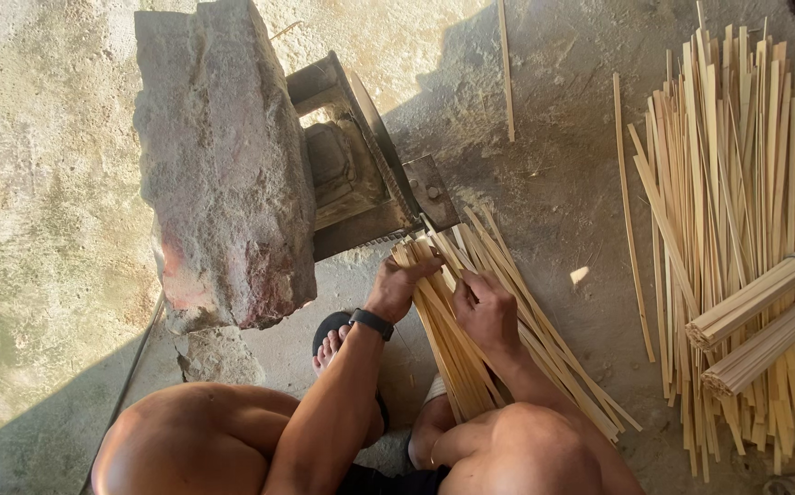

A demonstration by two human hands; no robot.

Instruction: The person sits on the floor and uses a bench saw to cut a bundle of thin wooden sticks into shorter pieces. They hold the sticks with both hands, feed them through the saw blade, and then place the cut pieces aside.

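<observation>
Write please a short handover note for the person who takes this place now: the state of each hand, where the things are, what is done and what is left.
Left hand: closed on the top ends of the fanned bunch of pale flat bamboo strips, close to the dark metal cutting device.
Right hand: gripping the same bunch lower down.
The device sits beside the big grey stone block on the concrete floor.
Done, as it seems: two tied round bundles of thin strips lie on the right.
Left, as it seems: the large loose pile of strips under them, and the bunch in hand.
</observation>
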